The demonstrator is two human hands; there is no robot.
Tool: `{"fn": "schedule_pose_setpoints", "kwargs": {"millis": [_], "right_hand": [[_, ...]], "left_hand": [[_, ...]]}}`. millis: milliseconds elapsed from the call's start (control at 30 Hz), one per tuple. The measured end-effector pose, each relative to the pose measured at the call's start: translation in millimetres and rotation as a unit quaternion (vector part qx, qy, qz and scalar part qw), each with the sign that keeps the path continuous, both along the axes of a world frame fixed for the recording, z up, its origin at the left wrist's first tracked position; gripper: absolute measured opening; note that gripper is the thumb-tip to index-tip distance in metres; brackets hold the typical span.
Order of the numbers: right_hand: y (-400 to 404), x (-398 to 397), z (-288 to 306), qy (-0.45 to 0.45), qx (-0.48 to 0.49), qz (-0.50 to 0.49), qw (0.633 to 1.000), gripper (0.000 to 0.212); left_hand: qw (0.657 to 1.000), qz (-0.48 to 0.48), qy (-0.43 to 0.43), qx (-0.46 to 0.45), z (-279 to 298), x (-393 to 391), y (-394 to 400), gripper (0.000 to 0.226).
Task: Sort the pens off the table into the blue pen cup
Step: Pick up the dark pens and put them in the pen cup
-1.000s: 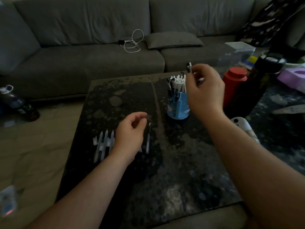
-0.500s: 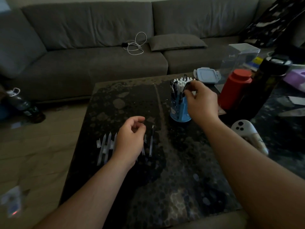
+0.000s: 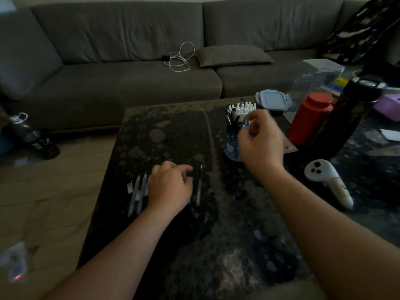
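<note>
**Pens on the table, pens in the cup**

Pens [image 3: 138, 192] lie in a loose row on the dark mottled table [image 3: 164, 126], partly covered by the left hand [image 3: 170, 187]. That hand rests palm down over the row with its fingers curled onto a pen beneath them; whether it has a real grip on it cannot be told. One dark-tipped pen [image 3: 199, 185] lies alone just to the right of the hand, pointing away from the person.

The blue pen cup [image 3: 231, 146] stands upright further back and to the right on the table, already packed with white-capped pens [image 3: 240, 110] and a few dark ones. The right hand [image 3: 260, 141] hangs in front of the cup, covering its right side, fingers loosely spread and slightly blurred, with nothing visible between them.

Just right of the cup stands a red canister [image 3: 309, 120], with a tall black bottle [image 3: 346, 118] beside it. A white game controller [image 3: 326, 180] lies on the table near the right forearm. A grey sofa [image 3: 129, 61] runs behind the table, a coiled white cable [image 3: 181, 58] on its seat
</note>
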State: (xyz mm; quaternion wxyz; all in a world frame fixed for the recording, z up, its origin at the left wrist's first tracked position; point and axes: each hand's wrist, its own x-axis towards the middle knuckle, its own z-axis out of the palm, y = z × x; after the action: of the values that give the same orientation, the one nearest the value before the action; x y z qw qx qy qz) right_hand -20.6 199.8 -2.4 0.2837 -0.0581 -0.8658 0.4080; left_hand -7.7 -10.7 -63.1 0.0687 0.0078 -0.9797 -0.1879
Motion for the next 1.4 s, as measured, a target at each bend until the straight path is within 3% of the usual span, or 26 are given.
{"fn": "schedule_pose_setpoints", "kwargs": {"millis": [67, 200, 300, 467, 567, 733, 800, 900, 1000, 1100, 1167, 1233, 1300, 1400], "right_hand": [[-17, 9, -4, -0.072, 0.055, 0.097, 0.991, 0.023], [-42, 9, -36, -0.261, 0.206, 0.223, 0.916, 0.030], [-47, 10, -51, -0.310, 0.233, 0.272, 0.881, 0.030], [-45, 7, -49, -0.352, 0.239, 0.251, 0.870, 0.014], [-42, 5, -51, -0.362, 0.255, 0.221, 0.869, 0.022], [-35, 5, -42, -0.393, 0.207, 0.186, 0.877, 0.016], [-29, 5, -37, -0.397, 0.190, 0.173, 0.881, 0.025], [-25, 6, -35, -0.392, 0.215, 0.150, 0.882, 0.037], [-25, 6, -37, -0.402, 0.221, 0.141, 0.877, 0.042], [-18, 3, -34, -0.403, 0.185, 0.133, 0.887, 0.034], [-15, 0, -30, -0.397, 0.081, 0.137, 0.904, 0.027], [-12, -3, -27, -0.368, -0.009, 0.135, 0.920, 0.039], [-10, -4, -25, -0.331, -0.004, 0.133, 0.934, 0.050], [-8, 2, -25, -0.297, 0.025, 0.175, 0.938, 0.049]], "left_hand": [[0.998, -0.004, -0.026, -0.057, -2, -1, 2, 0.038], [0.994, -0.018, -0.056, -0.096, -4, -4, 1, 0.043], [0.993, -0.025, -0.068, -0.094, -3, -4, 0, 0.040], [0.989, -0.077, -0.045, -0.121, -2, 3, 3, 0.034], [0.987, -0.106, -0.032, -0.114, -6, 6, 8, 0.029], [0.990, -0.095, -0.025, -0.104, -6, 5, 12, 0.030], [0.996, -0.073, -0.007, -0.048, -5, 3, 13, 0.029], [0.992, -0.043, 0.008, 0.116, -6, -2, 8, 0.016], [0.951, 0.000, -0.019, 0.309, -4, -4, 6, 0.015], [0.888, 0.051, -0.019, 0.456, -4, -7, 7, 0.018], [0.849, 0.077, -0.007, 0.523, -1, -8, 6, 0.011], [0.821, 0.097, 0.006, 0.562, 0, -10, 3, 0.006], [0.806, 0.105, 0.013, 0.583, 1, -10, 1, 0.005], [0.776, 0.108, 0.016, 0.622, 4, -10, 1, 0.007]]}}
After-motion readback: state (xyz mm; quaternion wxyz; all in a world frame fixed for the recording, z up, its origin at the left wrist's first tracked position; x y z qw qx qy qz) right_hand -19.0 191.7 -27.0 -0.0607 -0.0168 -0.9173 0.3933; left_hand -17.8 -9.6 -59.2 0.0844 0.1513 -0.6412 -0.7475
